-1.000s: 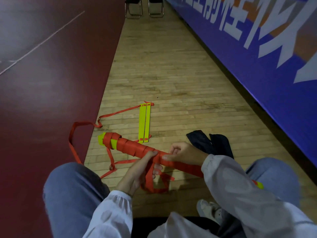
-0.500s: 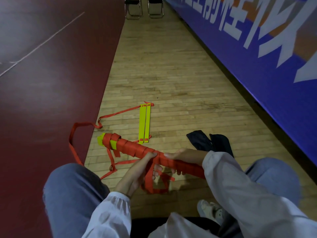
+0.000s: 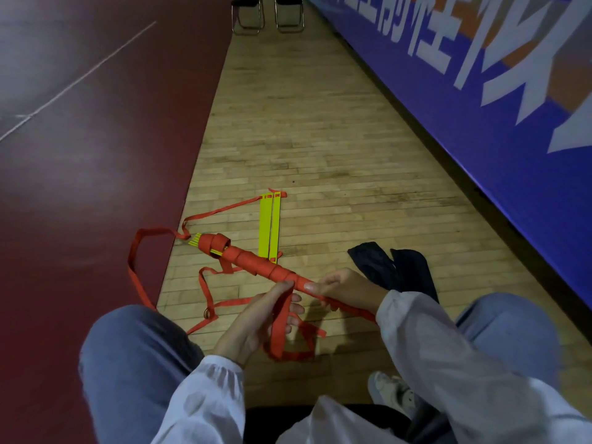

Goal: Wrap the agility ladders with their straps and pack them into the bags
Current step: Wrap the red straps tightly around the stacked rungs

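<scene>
1. Dark red court floor [image 3: 80, 193], far left, crossed by a thin white line [image 3: 80, 72].
2. Red strap [image 3: 132, 264], loose. It loops over the edge of the red floor onto the wooden floor [image 3: 304, 129], and a small metal ring [image 3: 207, 313] sits on it near the left knee [image 3: 128, 363] (blue jeans).
3. Wrapped ladder bundle [image 3: 253, 262], held above the floor and slanting from upper left down to lower right. Red strap is wound round it in close turns, and yellow rung ends show at its far tip.
4. Yellow rungs [image 3: 269, 225], two flat strips side by side on the wood just behind the bundle, with a red strap trailing off to the left from their far end.
5. Folding chairs [image 3: 267, 14], two, at the top edge.
6. Left hand [image 3: 256, 322], white sleeve. Its fingers are curled round the free length of strap hanging from the bundle, and a fingertip touches the bundle.
7. Right hand [image 3: 349, 288], white sleeve. Its fingers are wrapped round the bundle's near part, with the thumb lying along it.
8. Dark bags [image 3: 394, 270], two, limp on the wood just beyond the right hand.
9. Pale shoe [image 3: 390, 392], below, beside the right knee [image 3: 512, 331].
10. Blue banner [image 3: 480, 129], with large white characters, along the right wall.
</scene>
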Motion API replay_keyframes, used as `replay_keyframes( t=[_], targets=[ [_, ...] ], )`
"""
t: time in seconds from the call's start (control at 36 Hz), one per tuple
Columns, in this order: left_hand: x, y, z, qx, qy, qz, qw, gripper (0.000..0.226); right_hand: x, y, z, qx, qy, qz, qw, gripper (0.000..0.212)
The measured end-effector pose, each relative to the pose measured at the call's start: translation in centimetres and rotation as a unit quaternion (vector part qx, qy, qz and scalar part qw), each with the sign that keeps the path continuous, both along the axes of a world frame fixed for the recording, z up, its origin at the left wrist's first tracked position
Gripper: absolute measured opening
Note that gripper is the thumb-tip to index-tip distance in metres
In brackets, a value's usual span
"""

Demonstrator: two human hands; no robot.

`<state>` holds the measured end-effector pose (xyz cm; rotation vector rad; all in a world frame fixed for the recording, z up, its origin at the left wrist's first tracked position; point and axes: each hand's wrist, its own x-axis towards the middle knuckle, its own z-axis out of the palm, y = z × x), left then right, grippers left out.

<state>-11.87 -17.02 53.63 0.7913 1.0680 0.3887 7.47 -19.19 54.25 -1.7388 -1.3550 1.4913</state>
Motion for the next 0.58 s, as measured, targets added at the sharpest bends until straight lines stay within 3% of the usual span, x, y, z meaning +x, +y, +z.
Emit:
replay_keyframes(
  t=[0.39,0.58],
  targets=[
    [0.8,-0.6,0.3,0.046,0.017,0.068,0.997,0.026,-1.5,-1.4,0.4,0.066,-0.193,-0.038,0.978,0.04],
    [0.8,-0.4,0.2,0.032,0.029,0.061,0.997,0.023,-0.4,-1.1,0.7,0.033,-0.101,-0.005,0.994,0.034]
  ],
)
